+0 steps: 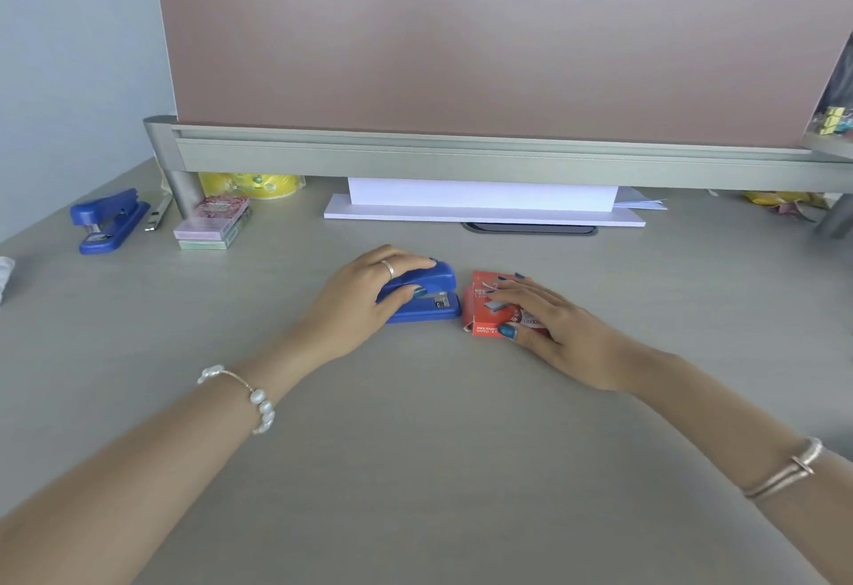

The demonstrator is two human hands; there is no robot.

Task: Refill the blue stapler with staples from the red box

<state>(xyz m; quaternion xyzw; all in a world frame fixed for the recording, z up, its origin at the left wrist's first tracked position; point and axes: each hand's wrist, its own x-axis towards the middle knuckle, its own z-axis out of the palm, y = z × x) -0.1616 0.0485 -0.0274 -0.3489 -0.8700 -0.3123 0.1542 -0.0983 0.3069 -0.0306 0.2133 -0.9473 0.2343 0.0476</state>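
A small blue stapler (431, 296) lies closed on the grey desk, its metal nose pointing right. My left hand (369, 296) wraps over its rear half, fingers on top and thumb on the near side. Just to its right sits the red staple box (484, 307), flat on the desk. My right hand (540, 319) rests on top of the box, fingers spread across its lid and thumb against its near edge. The box's right part is hidden under that hand.
A second, larger blue stapler (108, 222) stands at the far left, beside a metal strip (157, 215) and stacked small packets (212, 224). A pink partition (484, 40) on a grey rail closes the back. White boards (484, 208) lie beneath it.
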